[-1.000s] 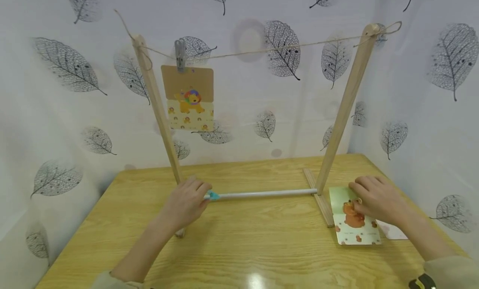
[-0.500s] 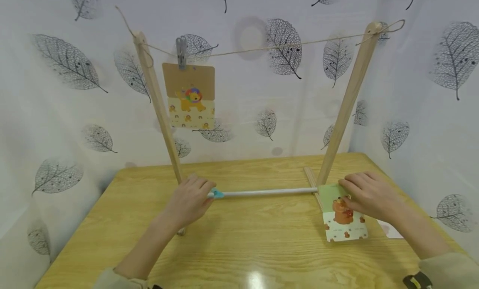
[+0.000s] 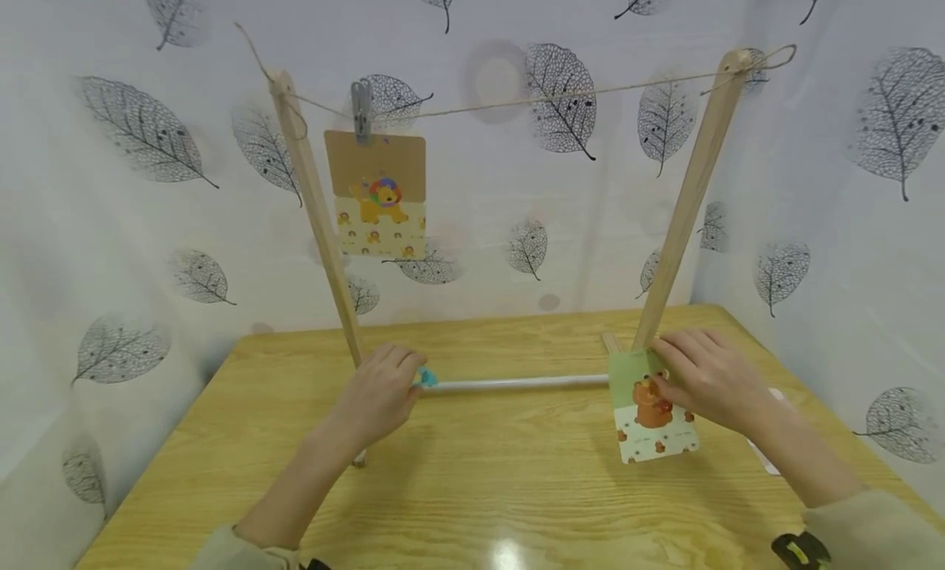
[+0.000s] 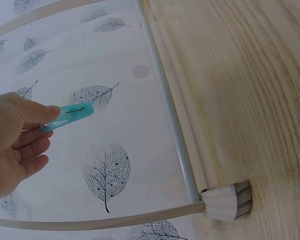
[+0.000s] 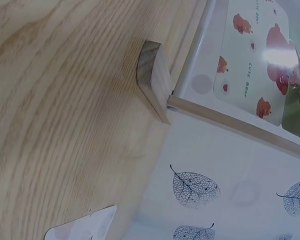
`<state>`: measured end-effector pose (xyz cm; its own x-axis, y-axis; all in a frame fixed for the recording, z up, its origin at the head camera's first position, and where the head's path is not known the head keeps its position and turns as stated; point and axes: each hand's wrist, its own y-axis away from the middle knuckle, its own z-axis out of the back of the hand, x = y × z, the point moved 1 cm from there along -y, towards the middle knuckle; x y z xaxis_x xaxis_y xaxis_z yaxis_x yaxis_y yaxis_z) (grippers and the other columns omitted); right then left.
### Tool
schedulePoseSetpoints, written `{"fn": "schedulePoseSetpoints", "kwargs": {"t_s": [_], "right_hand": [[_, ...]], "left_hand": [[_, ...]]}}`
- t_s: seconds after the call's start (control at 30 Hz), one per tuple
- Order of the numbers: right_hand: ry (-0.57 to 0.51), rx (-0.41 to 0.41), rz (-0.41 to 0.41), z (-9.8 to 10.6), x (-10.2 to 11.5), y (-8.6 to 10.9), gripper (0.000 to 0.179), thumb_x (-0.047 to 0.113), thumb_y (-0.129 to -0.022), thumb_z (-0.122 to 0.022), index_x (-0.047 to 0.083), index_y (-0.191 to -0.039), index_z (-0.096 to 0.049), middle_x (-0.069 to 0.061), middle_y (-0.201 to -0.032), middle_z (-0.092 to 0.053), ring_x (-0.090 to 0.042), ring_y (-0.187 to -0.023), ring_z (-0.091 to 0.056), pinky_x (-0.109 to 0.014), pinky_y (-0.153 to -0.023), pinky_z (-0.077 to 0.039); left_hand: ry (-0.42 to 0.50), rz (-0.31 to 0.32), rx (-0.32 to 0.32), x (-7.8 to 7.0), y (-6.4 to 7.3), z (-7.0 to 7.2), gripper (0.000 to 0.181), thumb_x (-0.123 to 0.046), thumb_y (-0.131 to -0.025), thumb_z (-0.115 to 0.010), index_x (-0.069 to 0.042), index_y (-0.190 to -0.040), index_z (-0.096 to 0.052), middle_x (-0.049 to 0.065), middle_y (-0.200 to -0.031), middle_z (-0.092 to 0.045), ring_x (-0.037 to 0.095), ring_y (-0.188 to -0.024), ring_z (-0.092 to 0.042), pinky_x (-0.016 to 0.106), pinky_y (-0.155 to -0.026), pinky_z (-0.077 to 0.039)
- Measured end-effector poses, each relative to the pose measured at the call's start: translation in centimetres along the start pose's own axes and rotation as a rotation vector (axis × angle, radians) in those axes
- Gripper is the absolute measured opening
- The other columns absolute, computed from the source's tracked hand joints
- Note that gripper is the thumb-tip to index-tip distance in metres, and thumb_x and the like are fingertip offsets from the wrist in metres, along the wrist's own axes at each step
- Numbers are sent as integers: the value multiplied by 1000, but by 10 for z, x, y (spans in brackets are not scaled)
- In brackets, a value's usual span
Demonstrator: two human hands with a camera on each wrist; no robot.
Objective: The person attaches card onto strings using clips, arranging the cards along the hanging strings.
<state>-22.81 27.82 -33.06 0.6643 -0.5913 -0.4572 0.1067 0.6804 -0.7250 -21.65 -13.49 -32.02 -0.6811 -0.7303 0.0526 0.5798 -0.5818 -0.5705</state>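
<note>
My left hand (image 3: 380,394) pinches a teal clothespin (image 4: 72,115) between thumb and fingers, in front of the foot of the left post. At the right, the other hand (image 3: 712,381) holds a green and white bear card (image 3: 653,426) by its upper part, thumb in front. That card overlaps the base of the right post in the head view. Above, a lion card (image 3: 378,225) hangs from the twine (image 3: 509,103) by a grey clothespin (image 3: 361,111), near the left post. In the right wrist view only a fingertip of the right hand shows, at the edge.
Two wooden posts, left (image 3: 317,217) and right (image 3: 687,209), carry the twine, and a white rod (image 3: 524,382) joins them low down. Another pale card (image 3: 769,459) lies on the wooden table (image 3: 472,480), partly behind the right forearm. Leaf-patterned cloth (image 3: 472,184) hangs behind.
My right hand has carried the bear card leftward and a little upward, to in front of the right post's base. The left hand, with the teal clothespin, has hardly moved.
</note>
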Motion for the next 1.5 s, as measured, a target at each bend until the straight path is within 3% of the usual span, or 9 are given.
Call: {"fn": "schedulePoseSetpoints", "kwargs": {"t_s": [0.17,0.43,0.6,1.0,1.33,1.5], "right_hand": [[19,-35,-10,-3,2,-10,35,24,-86,-47,-6,-90,-65,-16,-82,-61,-32,-67,-57,-43,-56,-46],[42,-80,-16,-6,6,-23,34,26,-86,-50,-3,-92,-66,-18,-86,-62,-34,-70,-58,-46,-58,-45],[54,-99,-22,-8,8,-30,31,25,-86,-50,-1,-92,-66,-18,-86,-60,-35,-70,-56,-47,-56,-44],[80,-159,-40,-15,9,-50,30,25,-84,-53,0,-94,-66,-18,-86,-60,-36,-72,-56,-46,-57,-41],[79,-172,-55,-26,12,-63,28,24,-84,-53,0,-93,-65,-17,-87,-60,-34,-75,-56,-45,-61,-41],[83,-183,-77,-30,12,-68,27,24,-83,-53,3,-94,-67,-17,-87,-59,-34,-74,-55,-45,-60,-40]], "left_hand": [[-3,-12,-35,-3,-3,2,29,-4,-69,-78,1,-94,-64,10,-91,-63,26,-87,-59,37,-82,-48],[-33,-109,-173,-7,-8,4,31,-9,-67,-81,-1,-92,-64,6,-90,-64,24,-85,-60,37,-77,-50],[-31,-129,-235,-7,-10,5,33,-8,-66,-82,-1,-92,-65,7,-90,-65,24,-84,-60,37,-76,-50],[-33,-150,-290,-8,-12,7,35,-9,-63,-83,-2,-92,-65,7,-90,-65,23,-82,-59,35,-72,-50],[-39,-158,-266,-10,-13,8,37,-11,-63,-84,-2,-93,-65,7,-90,-65,24,-84,-59,35,-73,-49],[-37,-161,-287,-9,-19,10,37,-9,-63,-83,-2,-94,-65,8,-92,-64,25,-84,-60,36,-74,-50]]}}
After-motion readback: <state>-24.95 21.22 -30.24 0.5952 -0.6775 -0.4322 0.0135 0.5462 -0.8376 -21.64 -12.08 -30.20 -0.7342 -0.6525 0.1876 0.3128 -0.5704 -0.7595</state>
